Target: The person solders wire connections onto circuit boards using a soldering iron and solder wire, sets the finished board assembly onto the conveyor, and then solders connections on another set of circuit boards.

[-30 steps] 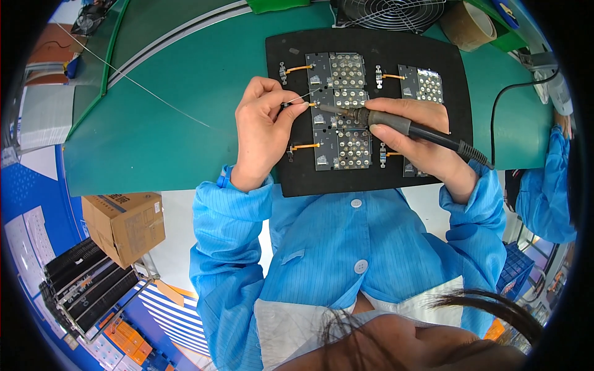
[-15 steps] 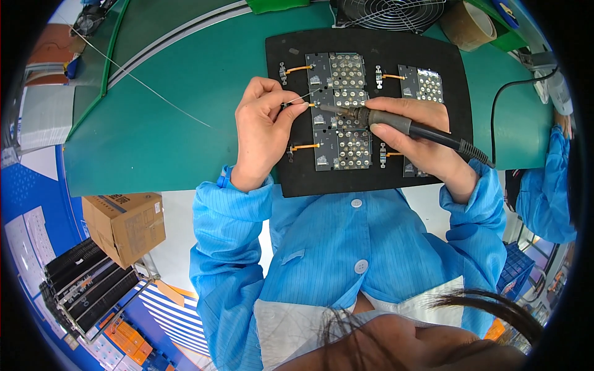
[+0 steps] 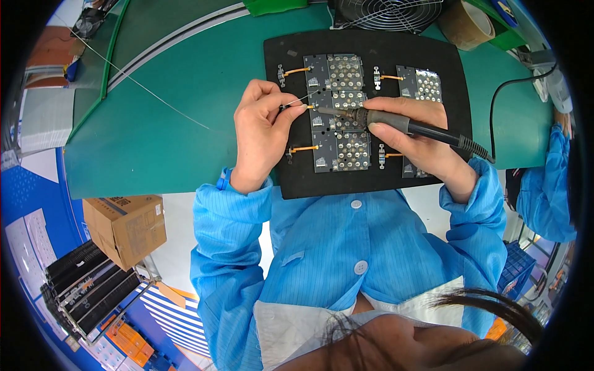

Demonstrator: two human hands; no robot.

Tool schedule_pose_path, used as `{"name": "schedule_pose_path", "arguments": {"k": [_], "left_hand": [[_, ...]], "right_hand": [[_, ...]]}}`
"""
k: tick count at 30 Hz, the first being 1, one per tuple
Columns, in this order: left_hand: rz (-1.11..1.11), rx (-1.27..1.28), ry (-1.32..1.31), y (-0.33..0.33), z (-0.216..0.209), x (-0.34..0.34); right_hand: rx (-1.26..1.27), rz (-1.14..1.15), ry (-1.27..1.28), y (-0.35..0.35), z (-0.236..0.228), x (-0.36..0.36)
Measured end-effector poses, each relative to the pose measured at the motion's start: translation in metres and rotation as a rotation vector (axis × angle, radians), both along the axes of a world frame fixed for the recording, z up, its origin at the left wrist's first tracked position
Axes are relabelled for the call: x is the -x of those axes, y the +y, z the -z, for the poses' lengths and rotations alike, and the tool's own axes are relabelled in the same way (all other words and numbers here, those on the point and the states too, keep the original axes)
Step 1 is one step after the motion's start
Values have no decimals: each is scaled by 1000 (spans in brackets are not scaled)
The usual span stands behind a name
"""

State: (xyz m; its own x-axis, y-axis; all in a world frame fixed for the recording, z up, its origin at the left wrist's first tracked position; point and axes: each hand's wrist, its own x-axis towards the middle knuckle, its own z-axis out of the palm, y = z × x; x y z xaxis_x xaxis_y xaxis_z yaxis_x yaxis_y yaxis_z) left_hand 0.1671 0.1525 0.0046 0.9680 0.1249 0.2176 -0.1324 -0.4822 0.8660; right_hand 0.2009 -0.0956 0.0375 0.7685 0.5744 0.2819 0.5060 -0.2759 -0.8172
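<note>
My right hand (image 3: 417,139) grips a soldering iron (image 3: 402,124) whose tip touches the left edge of the middle circuit board (image 3: 337,111) on a black mat (image 3: 458,93). My left hand (image 3: 260,133) pinches a thin solder wire (image 3: 154,93) and feeds its end to the same spot by the iron's tip. Three dark boards with grids of pale parts lie in a column, each with an orange lead on its left. More boards (image 3: 421,83) lie to the right, partly hidden by my right hand.
The mat lies on a green bench (image 3: 167,142). A fan grille (image 3: 390,11) and a tape roll (image 3: 467,25) stand at the back. The iron's black cord (image 3: 495,117) loops right. Another person's blue sleeve (image 3: 550,185) is at right. A cardboard box (image 3: 124,226) and black racks (image 3: 86,287) sit below left.
Hands, iron and wire stay on the same joint; the whole view has only shifted slightly.
</note>
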Motion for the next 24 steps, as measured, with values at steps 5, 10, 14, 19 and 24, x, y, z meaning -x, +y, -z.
{"name": "schedule_pose_path", "arguments": {"k": [5,10,14,19,24], "left_hand": [[5,-4,-3,2,0,-1],[3,29,10,1,0,-1],[12,19,4,-1,0,-1],[20,-28,-2,0,1,-1],[46,236,-36,9,3,8]], "right_hand": [[-20,9,-15,3,2,-2],[-15,8,27,1,-1,-4],[-13,36,29,-5,-12,-1],[-7,95,-37,-28,-24,4],[-167,408,-34,-76,-31,11]]}}
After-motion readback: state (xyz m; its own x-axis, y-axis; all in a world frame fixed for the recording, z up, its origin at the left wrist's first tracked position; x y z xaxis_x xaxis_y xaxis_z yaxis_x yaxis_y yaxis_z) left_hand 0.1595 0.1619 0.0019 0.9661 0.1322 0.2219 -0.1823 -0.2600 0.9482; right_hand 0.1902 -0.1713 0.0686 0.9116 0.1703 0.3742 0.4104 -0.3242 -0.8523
